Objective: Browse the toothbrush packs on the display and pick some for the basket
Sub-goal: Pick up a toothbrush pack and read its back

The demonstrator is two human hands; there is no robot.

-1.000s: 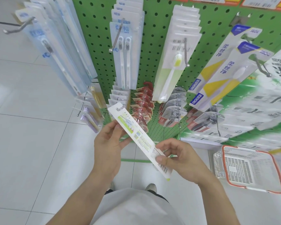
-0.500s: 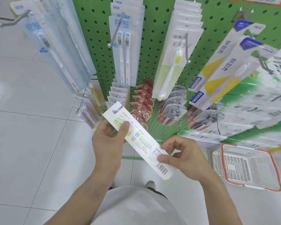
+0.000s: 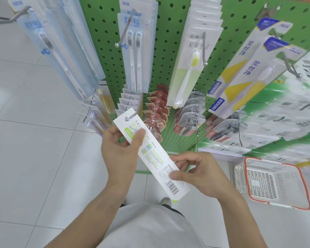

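Both hands on one toothbrush pack [image 3: 151, 154], held printed back up, slanting from upper left to lower right in front of the green pegboard display [image 3: 170, 56]. Left hand [image 3: 121, 149] grips the upper end: thumb across the printed face, fingers curled behind. Right hand [image 3: 199, 173] pinches the lower end just above the barcode, thumb on top, index finger arched over the edge. Forearms come up from the bottom of the view, converging on the pack. Basket [image 3: 274, 179], white with orange rim, on the floor at right, well apart from the pack.
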